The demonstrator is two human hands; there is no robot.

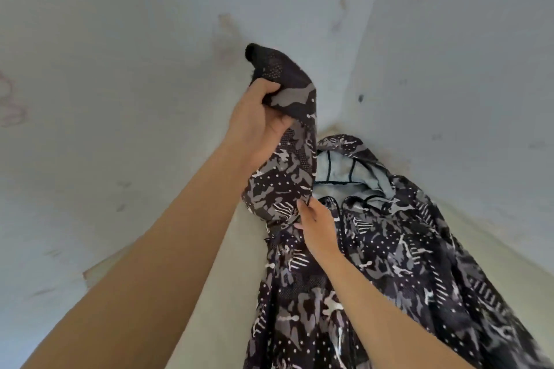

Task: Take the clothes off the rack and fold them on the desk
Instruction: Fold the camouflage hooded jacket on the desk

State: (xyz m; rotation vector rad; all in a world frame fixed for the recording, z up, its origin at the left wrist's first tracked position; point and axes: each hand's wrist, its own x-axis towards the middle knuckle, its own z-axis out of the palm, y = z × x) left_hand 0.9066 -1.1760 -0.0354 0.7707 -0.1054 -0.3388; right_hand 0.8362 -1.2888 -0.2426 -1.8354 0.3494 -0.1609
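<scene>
Being folded on the desk [233,293], seemingly barely begun, is a camouflage hooded jacket [389,249]; its sleeve [287,141] is being clenched by the left grip [257,126], the right grip's [314,228] hold unclear.

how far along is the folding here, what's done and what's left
Done: the camo jacket already lies on the desk, off the rack. In hand: the left hand grips one sleeve lifted up, while the right hand rests on the jacket at the sleeve's base. Left: the hood lies open and the rest is spread, unfolded; no rack is in view.
</scene>
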